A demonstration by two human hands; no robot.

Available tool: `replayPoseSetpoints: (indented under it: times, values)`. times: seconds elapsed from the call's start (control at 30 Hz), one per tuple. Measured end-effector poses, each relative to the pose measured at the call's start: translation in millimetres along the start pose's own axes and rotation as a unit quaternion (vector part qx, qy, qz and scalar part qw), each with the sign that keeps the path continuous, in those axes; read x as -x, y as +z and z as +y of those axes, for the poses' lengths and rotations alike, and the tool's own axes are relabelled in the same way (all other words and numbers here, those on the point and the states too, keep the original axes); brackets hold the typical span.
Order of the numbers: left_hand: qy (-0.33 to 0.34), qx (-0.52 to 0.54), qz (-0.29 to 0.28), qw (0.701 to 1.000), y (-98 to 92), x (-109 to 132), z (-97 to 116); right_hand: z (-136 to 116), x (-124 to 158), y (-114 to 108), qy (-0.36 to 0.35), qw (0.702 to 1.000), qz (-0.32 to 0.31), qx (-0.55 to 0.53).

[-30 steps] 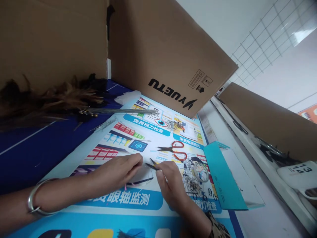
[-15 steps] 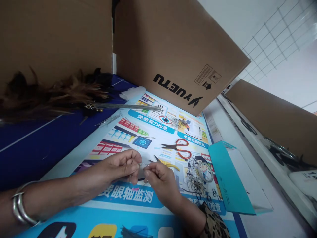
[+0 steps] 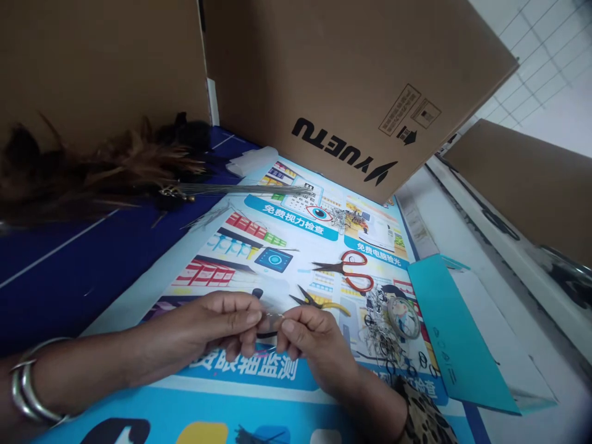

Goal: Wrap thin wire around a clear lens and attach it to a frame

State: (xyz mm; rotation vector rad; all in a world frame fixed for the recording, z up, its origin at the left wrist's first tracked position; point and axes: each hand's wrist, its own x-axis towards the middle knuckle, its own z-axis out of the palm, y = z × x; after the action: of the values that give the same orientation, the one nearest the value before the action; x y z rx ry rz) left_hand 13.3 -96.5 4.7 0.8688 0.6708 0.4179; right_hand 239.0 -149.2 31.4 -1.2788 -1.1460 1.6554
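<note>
Two bare hands meet over a printed poster sheet (image 3: 152,404) covering a desk; take the hands as the centre of the clock. The left hand (image 3: 226,317) and the right hand (image 3: 319,342) face each other, just apart, the fingers of both pinched closed on a thin, shiny strand (image 3: 274,315) that bridges the gap at the centre. It may be clear line or fine wire; the blur makes that hard to settle.

At 2 o'clock, just beyond the right hand, lie yellow-handled pliers (image 3: 321,303), and farther out in that direction red-handled scissors (image 3: 346,267), blades toward 9 o'clock. At 3 o'clock is a tangled heap of small metal pieces (image 3: 382,339) with a see-through, ring-shaped roll (image 3: 407,337) at its edge, then an open teal box (image 3: 462,345).

Near 12 o'clock, a bundle of straight wires (image 3: 250,189) lies across the sheet's edge. Brown and black feathers (image 3: 106,163) are piled at 10 o'clock on dark blue cloth (image 3: 83,277). A large cardboard box (image 3: 333,80) stands at 1 o'clock (its YUETU lettering is upside down). Silver bangles (image 3: 30,391) circle the left wrist toward 8 o'clock; a leopard-print sleeve (image 3: 423,413) covers the right forearm at 4.
</note>
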Motion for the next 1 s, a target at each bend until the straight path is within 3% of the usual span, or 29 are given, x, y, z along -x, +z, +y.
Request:
replayPoseSetpoints:
  times: [0.3, 0.73, 0.9, 1.0]
  values:
    - [0.004, -0.035, 0.003, 0.999, 0.6, 2.3, -1.0, 6.0, 1.0, 2.2, -0.022, 1.000, 0.010, -0.018]
    - [0.011, -0.082, 0.010, 0.996, 1.4, 8.8, 0.4, 7.5, 3.5, -3.0, -0.012, 1.000, -0.023, -0.004]
    - [0.030, -0.102, 0.019, 0.994, -4.7, 0.2, 6.5, 4.5, -2.0, -7.2, -0.004, 0.999, -0.040, 0.003]
    - [0.050, -0.157, 0.035, 0.986, -7.6, -7.1, 8.9, 2.8, -5.3, -5.7, 0.003, 0.999, -0.013, 0.052]
